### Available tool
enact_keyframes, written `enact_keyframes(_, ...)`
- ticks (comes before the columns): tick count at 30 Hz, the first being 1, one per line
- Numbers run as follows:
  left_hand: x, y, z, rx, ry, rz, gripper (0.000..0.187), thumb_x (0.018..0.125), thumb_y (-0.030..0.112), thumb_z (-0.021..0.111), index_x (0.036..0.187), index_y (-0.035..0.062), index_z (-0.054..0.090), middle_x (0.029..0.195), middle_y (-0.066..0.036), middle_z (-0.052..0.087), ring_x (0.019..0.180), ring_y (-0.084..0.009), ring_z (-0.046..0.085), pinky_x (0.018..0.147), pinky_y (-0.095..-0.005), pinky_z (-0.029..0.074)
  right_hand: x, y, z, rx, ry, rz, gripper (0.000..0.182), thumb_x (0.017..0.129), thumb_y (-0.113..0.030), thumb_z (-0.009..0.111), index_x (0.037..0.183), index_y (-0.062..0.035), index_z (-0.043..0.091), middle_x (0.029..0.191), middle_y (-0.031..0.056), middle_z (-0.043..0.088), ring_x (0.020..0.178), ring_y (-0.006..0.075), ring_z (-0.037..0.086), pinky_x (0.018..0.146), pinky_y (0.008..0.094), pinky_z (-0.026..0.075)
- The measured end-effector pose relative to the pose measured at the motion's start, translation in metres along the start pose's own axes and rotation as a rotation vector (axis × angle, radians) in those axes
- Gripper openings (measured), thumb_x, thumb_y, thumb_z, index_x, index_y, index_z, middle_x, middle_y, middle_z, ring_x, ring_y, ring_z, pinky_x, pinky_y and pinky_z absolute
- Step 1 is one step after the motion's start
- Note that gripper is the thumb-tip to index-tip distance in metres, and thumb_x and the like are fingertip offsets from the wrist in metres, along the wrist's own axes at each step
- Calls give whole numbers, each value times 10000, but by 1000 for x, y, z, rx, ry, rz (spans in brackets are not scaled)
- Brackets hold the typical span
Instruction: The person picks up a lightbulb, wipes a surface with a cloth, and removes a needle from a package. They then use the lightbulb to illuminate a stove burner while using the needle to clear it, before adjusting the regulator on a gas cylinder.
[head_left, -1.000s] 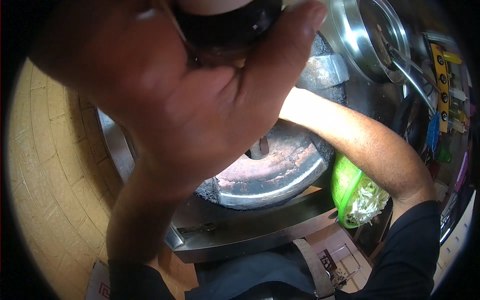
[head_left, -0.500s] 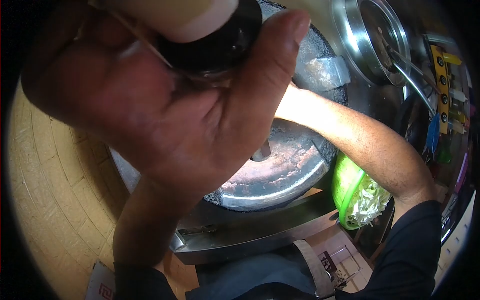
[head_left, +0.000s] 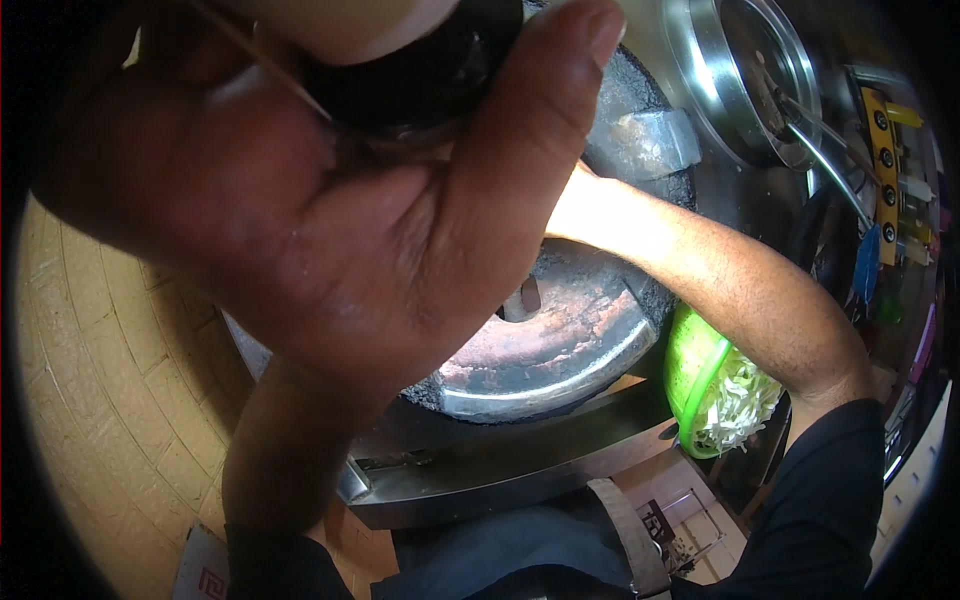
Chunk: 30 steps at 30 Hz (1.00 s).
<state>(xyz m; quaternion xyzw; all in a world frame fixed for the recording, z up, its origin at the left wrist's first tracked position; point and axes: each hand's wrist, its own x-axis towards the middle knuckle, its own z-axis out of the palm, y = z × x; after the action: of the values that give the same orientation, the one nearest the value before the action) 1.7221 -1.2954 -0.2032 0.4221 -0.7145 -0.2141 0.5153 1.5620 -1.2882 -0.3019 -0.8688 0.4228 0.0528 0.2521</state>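
Observation:
Close to the camera, my left hand (head_left: 350, 230) is closed around a cream-coloured container with a black end (head_left: 430, 75). Its thumb presses along the right side of the black part, and the container's top runs out of view. My right forearm (head_left: 700, 240) reaches in from the right over the round stove. The right hand itself is hidden behind the left one, so its fingers and anything in them do not show. Below both arms lies the stove's dark, scorched metal ring (head_left: 550, 350).
A green basket of shredded cabbage (head_left: 740, 405) stands under my right forearm. Behind it, at the upper right, is a round steel pot (head_left: 700, 70) with a long-handled utensil (head_left: 830, 165). A steel ledge (head_left: 520, 465) runs along the front. Yellow tiles (head_left: 120, 370) lie at left.
My left hand and the container have shifted slightly up and to the left. The right forearm is nearly where it was.

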Motion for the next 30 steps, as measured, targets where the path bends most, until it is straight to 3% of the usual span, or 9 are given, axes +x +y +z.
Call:
enact_keyframes(1,13,23,-14,63,201,139,428,844,293,756,1076,-25,588,1014,-84,612,893,-147,592,807,-289,481,0,0,0,-38,-3,-24,253,900,-234,552,1077,-93,666,979,138,694,865,271,687,776,393,557)
enact_keyframes(11,-16,-23,19,-304,-133,-338,491,868,429,663,1059,-19,601,1007,-101,627,930,-177,590,841,-310,471,1,-2,-1,80,-17,67,260,908,-247,537,1070,-92,669,977,141,695,871,272,684,777,386,553)
enact_keyframes(25,-18,-44,25,-535,-357,-580,650,901,620,532,1036,-10,619,998,-126,646,981,-220,588,889,-340,455,1,-3,-3,-31,-31,26,253,873,-204,594,1093,-105,667,968,137,693,861,266,686,779,384,560)
enact_keyframes(30,-21,-45,41,-449,-176,-522,668,896,618,539,1074,-20,622,1055,-140,647,1029,-234,578,945,-352,425,-4,-3,-5,8,22,4,249,873,-201,589,1090,-111,670,961,139,692,857,270,684,778,389,558)
